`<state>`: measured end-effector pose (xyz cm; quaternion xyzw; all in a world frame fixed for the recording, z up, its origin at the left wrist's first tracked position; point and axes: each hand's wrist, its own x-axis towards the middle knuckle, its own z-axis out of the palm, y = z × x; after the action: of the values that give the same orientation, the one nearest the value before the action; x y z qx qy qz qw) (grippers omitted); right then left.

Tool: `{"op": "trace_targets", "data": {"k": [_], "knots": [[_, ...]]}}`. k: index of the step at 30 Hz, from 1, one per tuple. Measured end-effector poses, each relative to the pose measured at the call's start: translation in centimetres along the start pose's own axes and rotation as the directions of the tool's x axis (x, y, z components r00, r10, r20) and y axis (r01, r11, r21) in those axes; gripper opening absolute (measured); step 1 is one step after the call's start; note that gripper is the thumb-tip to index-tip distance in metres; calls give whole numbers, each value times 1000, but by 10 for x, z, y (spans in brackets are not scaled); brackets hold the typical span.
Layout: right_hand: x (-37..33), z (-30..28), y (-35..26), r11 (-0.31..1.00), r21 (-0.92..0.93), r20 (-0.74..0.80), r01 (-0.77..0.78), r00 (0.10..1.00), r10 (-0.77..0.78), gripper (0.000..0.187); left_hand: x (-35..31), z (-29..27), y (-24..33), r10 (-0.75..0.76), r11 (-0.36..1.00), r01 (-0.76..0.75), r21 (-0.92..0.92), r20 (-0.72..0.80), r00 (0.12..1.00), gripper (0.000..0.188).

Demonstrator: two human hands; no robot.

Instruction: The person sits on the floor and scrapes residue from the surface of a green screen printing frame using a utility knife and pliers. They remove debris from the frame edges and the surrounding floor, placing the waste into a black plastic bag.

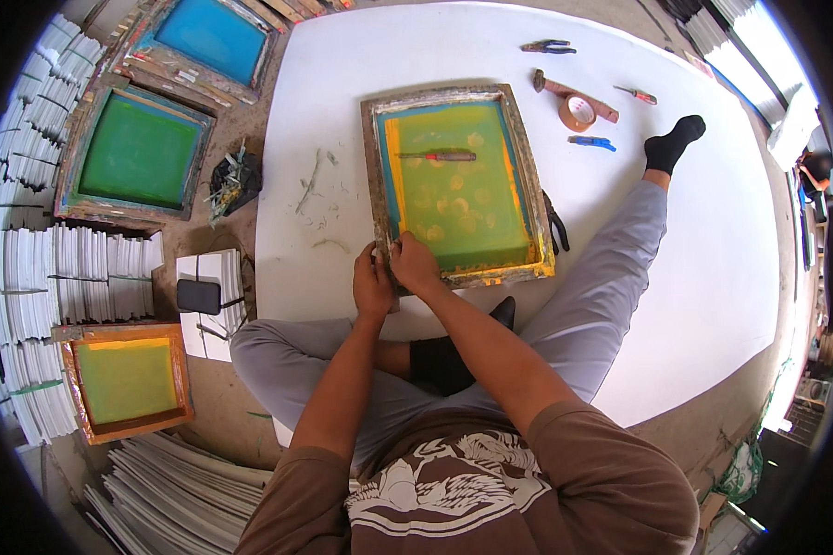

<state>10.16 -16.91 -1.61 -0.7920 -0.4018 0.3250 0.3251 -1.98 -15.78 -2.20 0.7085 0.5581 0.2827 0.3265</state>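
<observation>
A wooden-framed printing screen (534,199) with yellow-green mesh lies before me on a white sheet. Both hands are at its near left corner. My left hand (373,282) is closed against the outer side of that corner. My right hand (415,263) curls over the near bar, its fingers on the inner edge and mesh. Whether something small sits between the fingers is hidden. On the mesh rests a screwdriver (446,156) with a red and grey handle. Dark-handled pliers (556,228) stick out from the frame's right side.
Beyond the frame lie other pliers (548,46), a hammer (578,95), a tape roll (578,112), a screwdriver (637,94) and a blue cutter (592,143). Peeled scraps (312,180) litter the left. More screens, like the green one (141,151), and paper stacks (28,277) stand farther left.
</observation>
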Motion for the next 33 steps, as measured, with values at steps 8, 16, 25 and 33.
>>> {"op": "trace_targets", "data": {"k": [8,16,25,33], "knots": [[-6,-5,-16,998,-22,66,-65,996,66,26,1,2,-10,-50,999,50,-13,23,998,36],[-2,2,-10,994,4,5,-107,994,107,29,0,1,-2,-68,997,69,-30,27,997,37],[-12,-7,-6,997,-36,38,-72,997,74,33,1,0,-4,-54,998,55,-15,30,998,36],[-13,-2,-3,998,-22,14,-52,999,52,30,1,0,-1,-107,993,110,-45,65,992,36]]}}
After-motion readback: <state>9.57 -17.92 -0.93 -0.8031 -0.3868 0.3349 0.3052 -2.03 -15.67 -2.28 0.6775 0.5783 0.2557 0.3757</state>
